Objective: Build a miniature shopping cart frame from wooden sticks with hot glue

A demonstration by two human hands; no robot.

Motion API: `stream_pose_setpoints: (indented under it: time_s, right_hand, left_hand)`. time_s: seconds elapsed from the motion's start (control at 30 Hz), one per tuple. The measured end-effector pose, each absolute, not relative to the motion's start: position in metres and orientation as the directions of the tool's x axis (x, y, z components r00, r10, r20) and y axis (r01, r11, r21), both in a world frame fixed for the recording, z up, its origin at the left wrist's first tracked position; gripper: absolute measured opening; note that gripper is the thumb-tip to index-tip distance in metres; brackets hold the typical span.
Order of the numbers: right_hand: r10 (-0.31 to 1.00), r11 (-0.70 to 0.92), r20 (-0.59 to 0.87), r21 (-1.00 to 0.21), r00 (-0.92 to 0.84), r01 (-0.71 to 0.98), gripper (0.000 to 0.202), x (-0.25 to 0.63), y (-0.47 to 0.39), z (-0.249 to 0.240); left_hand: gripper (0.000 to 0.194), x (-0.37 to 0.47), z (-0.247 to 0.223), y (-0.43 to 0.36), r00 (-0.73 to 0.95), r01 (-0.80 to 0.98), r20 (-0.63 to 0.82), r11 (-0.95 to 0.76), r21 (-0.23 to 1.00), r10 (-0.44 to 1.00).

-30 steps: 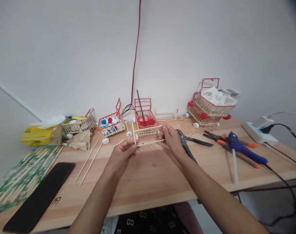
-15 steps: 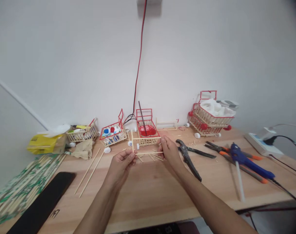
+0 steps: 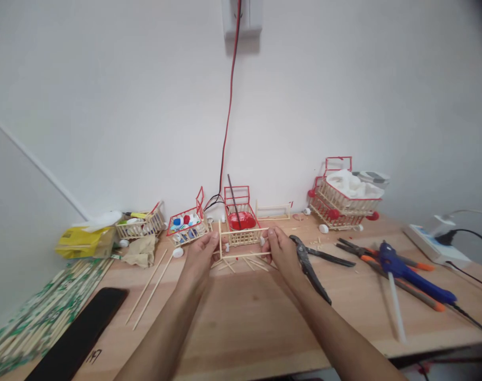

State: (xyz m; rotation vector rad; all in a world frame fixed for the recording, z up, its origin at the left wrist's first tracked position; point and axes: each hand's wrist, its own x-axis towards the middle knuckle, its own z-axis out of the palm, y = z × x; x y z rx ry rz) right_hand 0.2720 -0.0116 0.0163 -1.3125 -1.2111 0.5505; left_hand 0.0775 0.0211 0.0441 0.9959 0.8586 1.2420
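Observation:
A small frame of thin bamboo sticks (image 3: 245,255) is held up between my two hands, above the wooden table. It has two long sticks joined by a crosspiece at the left end. My left hand (image 3: 199,260) pinches that left end, thumb near the crosspiece. The fingers of my right hand (image 3: 282,255) close on the right ends of the long sticks. Just beyond the frame stands a stick basket cart with red trim (image 3: 243,238), holding a red-stained dish (image 3: 243,219) and a dark thin rod. Short cut sticks (image 3: 256,263) lie beneath the frame.
To the right lie black-handled cutters (image 3: 310,270), orange-handled pliers (image 3: 407,283), a blue glue gun (image 3: 413,272) and a power strip (image 3: 435,246). On the left are wrapped sticks (image 3: 46,312), a black phone (image 3: 82,333) and two long sticks (image 3: 151,293). More stick carts (image 3: 344,206) line the wall.
The view has tilted up slightly, so the table sits lower in it. My left thumb has moved higher along the crosspiece. Both hands still hold the stick frame.

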Motion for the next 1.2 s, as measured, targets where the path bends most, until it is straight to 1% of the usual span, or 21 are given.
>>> stream_pose_setpoints:
  time_s: [0.13, 0.27, 0.33, 0.43, 0.57, 0.63, 0.73, 0.83, 0.93, 1.03, 1.2]
  right_hand:
    - [0.867, 0.264, 0.385, -0.893, 0.315, 0.364, 0.036, 0.269, -0.016, 0.018]
    - [0.873, 0.305, 0.401, -0.893, 0.277, 0.330, 0.039, 0.268, -0.015, 0.018]
    - [0.876, 0.315, 0.387, -0.911, 0.286, 0.266, 0.044, 0.270, -0.012, 0.017]
    - [0.897, 0.307, 0.336, -0.941, 0.286, 0.142, 0.049, 0.273, -0.006, 0.015]
    - [0.951, 0.254, 0.246, -0.967, 0.188, -0.020, 0.051, 0.274, 0.000, 0.012]
    - [0.964, 0.240, 0.228, -0.968, 0.134, -0.076, 0.051, 0.273, 0.000, 0.012]
    - [0.974, 0.216, 0.197, -0.957, 0.112, -0.194, 0.048, 0.271, -0.002, 0.014]
    - [0.987, 0.134, 0.093, -0.926, 0.129, -0.354, 0.044, 0.271, -0.004, 0.019]
    - [0.995, 0.056, 0.010, -0.888, 0.103, -0.456, 0.041, 0.271, -0.007, 0.023]
    - [0.997, 0.041, 0.006, -0.877, 0.075, -0.479, 0.039, 0.269, -0.008, 0.023]
    - [0.999, 0.047, 0.037, -0.926, 0.032, -0.375, 0.041, 0.265, -0.010, 0.021]
  left_hand:
    - [0.049, 0.091, 0.036, 0.029, 0.103, -0.342, -0.012, 0.047, 0.938, 0.995]
    - [0.044, 0.086, 0.027, 0.030, 0.113, -0.374, 0.001, 0.041, 0.927, 0.994]
    - [0.040, 0.082, 0.024, 0.030, 0.138, -0.390, 0.009, 0.046, 0.920, 0.990]
    - [0.040, 0.077, 0.020, 0.030, 0.126, -0.401, -0.017, 0.066, 0.914, 0.992]
    - [0.042, 0.075, 0.019, 0.029, 0.128, -0.405, -0.084, 0.130, 0.905, 0.988]
    - [0.042, 0.074, 0.022, 0.027, 0.148, -0.402, -0.094, 0.146, 0.904, 0.985]
    - [0.042, 0.072, 0.029, 0.023, 0.179, -0.436, -0.056, 0.131, 0.890, 0.982]
    - [0.038, 0.070, 0.034, 0.019, 0.216, -0.456, -0.007, 0.108, 0.883, 0.976]
    - [0.035, 0.070, 0.033, 0.018, 0.232, -0.424, 0.002, 0.100, 0.900, 0.973]
    - [0.037, 0.069, 0.031, 0.019, 0.215, -0.390, -0.007, 0.092, 0.916, 0.977]
    - [0.035, 0.068, 0.030, 0.021, 0.179, -0.421, 0.018, 0.060, 0.905, 0.984]
